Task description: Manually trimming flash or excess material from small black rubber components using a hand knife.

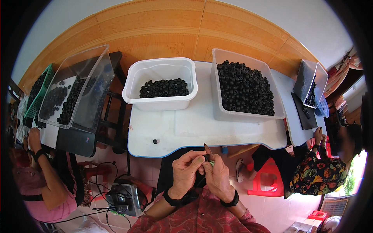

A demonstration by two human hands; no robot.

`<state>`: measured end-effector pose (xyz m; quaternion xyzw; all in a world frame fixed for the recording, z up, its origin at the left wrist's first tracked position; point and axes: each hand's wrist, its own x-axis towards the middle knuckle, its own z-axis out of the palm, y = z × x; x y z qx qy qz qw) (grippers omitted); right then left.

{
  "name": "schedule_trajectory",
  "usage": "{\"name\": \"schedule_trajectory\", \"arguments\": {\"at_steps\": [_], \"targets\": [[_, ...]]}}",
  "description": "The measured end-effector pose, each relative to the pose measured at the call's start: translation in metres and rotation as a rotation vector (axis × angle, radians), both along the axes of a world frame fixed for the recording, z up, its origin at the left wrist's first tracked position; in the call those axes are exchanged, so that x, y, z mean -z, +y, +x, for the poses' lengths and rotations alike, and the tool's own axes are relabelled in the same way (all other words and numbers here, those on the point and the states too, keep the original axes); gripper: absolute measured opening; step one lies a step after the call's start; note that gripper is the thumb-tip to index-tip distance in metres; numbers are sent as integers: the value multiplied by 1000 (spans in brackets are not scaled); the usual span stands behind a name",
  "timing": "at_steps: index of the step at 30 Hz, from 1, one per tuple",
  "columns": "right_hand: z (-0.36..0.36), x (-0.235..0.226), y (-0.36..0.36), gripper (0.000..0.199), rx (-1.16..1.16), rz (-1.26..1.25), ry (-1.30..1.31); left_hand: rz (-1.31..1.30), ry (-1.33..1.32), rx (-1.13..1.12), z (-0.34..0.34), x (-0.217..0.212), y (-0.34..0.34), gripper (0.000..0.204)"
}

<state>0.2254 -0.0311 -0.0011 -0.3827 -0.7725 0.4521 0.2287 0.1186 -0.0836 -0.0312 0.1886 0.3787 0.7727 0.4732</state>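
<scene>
My right hand [218, 174] is closed around a small knife [208, 148] with a pointed blade and a bit of green handle showing. The blade points up and away from me, just off the table's near edge. My left hand [185, 173] is closed beside it, its thumb and fingers meeting the right hand's fingertips. Whatever the left fingers pinch is mostly hidden; something small and dark shows by the blade. One loose black ring-shaped piece [155, 141] lies on the white table [163, 124], forward and left of my hands.
Across the table stand a white tub [159, 101] partly filled with black pieces and a clear bin [248, 115] heaped with them. People work at either side, near a tilted clear bin [83, 93] at left and a clear box [316, 73] at right. A red stool [268, 182] stands right.
</scene>
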Motion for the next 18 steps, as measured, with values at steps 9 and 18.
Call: {"name": "schedule_trajectory", "arguments": {"at_steps": [9,18], "targets": [[-1,17,1,13,-19,250,61,-12,46,-79,4,7,1,18],[-1,23,1,11,-47,282,5,-93,-58,-94,6,13,3,19]]}}
